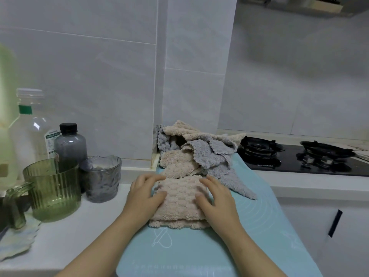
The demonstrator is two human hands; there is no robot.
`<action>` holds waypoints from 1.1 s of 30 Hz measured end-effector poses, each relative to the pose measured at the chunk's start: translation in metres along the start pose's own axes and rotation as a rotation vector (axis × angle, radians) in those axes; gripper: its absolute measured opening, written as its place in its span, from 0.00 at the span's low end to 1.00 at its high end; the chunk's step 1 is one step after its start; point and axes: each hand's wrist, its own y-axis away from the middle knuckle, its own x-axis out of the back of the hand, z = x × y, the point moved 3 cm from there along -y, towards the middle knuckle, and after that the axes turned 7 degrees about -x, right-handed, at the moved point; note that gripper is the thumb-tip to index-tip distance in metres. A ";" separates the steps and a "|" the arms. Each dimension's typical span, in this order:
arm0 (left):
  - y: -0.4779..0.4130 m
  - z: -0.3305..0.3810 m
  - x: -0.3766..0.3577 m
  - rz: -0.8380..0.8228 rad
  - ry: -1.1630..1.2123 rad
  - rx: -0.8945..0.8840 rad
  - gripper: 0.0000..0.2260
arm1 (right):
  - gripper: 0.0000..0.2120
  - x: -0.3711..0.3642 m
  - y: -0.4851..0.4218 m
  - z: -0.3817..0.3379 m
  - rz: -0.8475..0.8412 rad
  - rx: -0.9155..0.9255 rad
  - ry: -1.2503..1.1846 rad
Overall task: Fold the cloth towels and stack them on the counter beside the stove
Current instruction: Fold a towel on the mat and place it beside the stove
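A folded beige towel [179, 202] lies on a light blue mat [199, 250] on the counter. My left hand [144, 193] rests on the towel's left side with its fingers spread flat. On the right side of the same towel, my right hand [214, 198] presses down, fingers extended. Behind the folded towel sits a loose heap of beige and grey towels [195, 150] against the wall corner, with one grey towel [237, 182] trailing toward the right over the mat.
A black gas stove [299, 154] is set in the counter at the right. At the left stand a green ribbed jug [53, 188], a grey tumbler [101, 178], a dark bottle [69, 144] and a clear bottle [30, 126]. A white cabinet door [329, 236] is below right.
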 end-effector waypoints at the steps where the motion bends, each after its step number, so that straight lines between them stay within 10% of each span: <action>1: 0.000 0.002 -0.003 -0.069 0.001 -0.074 0.27 | 0.29 -0.002 0.001 -0.003 -0.047 0.039 0.054; 5: 0.002 0.000 -0.019 -0.356 -0.319 -0.090 0.23 | 0.28 -0.014 0.001 -0.004 -0.250 0.045 0.305; 13: 0.014 0.012 -0.016 -0.290 -0.469 0.064 0.20 | 0.24 -0.016 0.000 -0.003 -0.378 -0.089 0.215; 20: 0.015 0.011 -0.005 -0.143 -0.300 0.128 0.07 | 0.26 -0.014 -0.004 0.013 -0.168 -0.270 0.274; 33: 0.015 0.025 -0.019 -0.309 -0.735 0.187 0.17 | 0.17 -0.011 0.000 0.008 -0.186 -0.210 0.243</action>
